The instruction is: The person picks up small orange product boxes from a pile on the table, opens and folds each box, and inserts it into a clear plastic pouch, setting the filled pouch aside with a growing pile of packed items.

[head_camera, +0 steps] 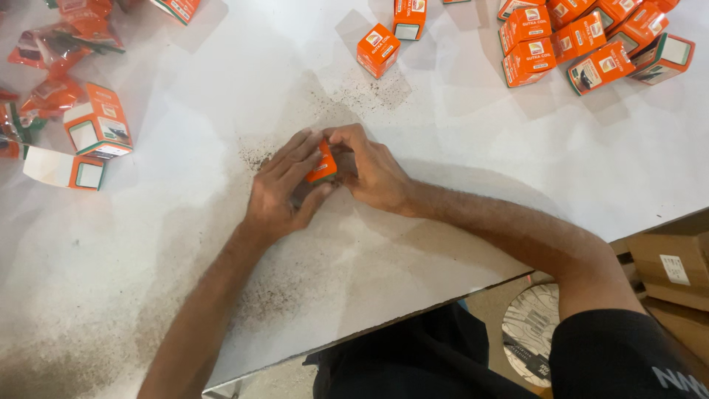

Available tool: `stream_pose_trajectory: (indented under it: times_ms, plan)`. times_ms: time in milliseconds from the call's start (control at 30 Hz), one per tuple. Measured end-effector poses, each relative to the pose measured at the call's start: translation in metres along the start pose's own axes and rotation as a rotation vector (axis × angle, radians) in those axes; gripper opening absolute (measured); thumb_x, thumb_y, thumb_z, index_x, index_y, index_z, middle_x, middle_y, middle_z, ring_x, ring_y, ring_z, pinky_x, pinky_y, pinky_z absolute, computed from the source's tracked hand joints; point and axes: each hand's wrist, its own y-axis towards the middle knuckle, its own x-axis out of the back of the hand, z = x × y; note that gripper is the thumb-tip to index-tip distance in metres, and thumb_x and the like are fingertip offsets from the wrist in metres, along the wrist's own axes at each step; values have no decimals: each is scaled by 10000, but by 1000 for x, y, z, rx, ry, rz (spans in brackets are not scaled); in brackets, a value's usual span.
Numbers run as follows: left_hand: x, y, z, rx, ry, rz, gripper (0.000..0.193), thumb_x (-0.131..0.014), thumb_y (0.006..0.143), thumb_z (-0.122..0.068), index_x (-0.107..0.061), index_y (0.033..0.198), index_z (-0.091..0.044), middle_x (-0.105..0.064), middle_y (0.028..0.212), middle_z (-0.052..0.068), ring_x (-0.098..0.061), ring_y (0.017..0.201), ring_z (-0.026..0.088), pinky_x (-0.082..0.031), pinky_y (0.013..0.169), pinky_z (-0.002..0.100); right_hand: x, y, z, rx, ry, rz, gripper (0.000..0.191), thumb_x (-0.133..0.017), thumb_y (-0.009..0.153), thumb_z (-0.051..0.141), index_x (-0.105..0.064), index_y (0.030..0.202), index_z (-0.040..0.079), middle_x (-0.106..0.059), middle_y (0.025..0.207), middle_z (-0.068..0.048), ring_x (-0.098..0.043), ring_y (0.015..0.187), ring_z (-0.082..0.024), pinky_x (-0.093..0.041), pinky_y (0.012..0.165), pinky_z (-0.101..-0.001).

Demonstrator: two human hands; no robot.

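A broad white table point(473, 222) fills nearly the whole view, scuffed and sprinkled with dark grit point(369, 92) around the middle, its near edge running diagonally up to the right. Beyond that edge, low right, sit brown cardboard cartons point(672, 270) on the floor, and the person's dark clothing shows at the bottom. Far right, a tight cluster of small orange boxes point(583, 41) crowds the table's corner; two more orange boxes point(378, 49) stand apart at far centre. Over on the left, open-flapped boxes point(98, 122) and crumpled orange wrappers point(55, 48) pile up. Between those heaps the middle of the table lies open, plenty of room around the hands. And there, dead centre: the left hand point(281, 188) and right hand point(373, 166) meet, fingers curled and pressed together around one small orange box point(323, 164), pinched between them just above the tabletop, mostly hidden by fingers, only an orange side showing.
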Motion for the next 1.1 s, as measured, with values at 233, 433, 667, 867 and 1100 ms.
stream_pose_trajectory:
  times_ms: [233,433,667,867,1100]
  plan:
    - [-1,-2,0,155,-137,-9,180,-750,958,-59,-662,1112,-27,-642,1417,175,-610,1386,368,-578,1097,446,0,2,2,19,-45,12,501,-713,923,-74,-397,1286,67,-614,1372,-153,-692,1206,-353,-603,957,-413]
    - [10,-3,-5,-109,205,109,205,-772,954,-183,-666,992,-12,-591,1464,214,-481,1437,390,-397,1197,589,4,1,3,142,-238,48,472,-716,857,-109,-529,1243,90,-546,1424,-177,-617,1249,-378,-578,967,-433]
    - [22,-26,23,-129,422,88,363,-780,970,-238,-687,1284,-81,-502,1551,190,-443,1465,380,-276,1255,606,13,36,-23,565,-604,103,477,-798,899,123,-522,1287,89,-524,1379,-94,-433,1485,-373,-205,1276,-669]
    - [130,-54,116,361,1053,-194,713,-750,905,-190,-451,1486,96,-503,1404,291,-348,1530,504,-22,1193,767,67,52,-43,311,-1166,-261,658,-788,962,253,-455,1501,75,-423,1522,-250,-392,1467,-497,-170,1182,-721]
    - [41,-33,80,61,768,-130,475,-660,976,39,-504,1414,134,-549,1404,329,-496,1366,471,-420,1165,630,-6,47,-25,-16,41,120,628,-539,1100,404,-352,1550,8,-529,1418,-195,-545,1297,-233,-483,1116,-414]
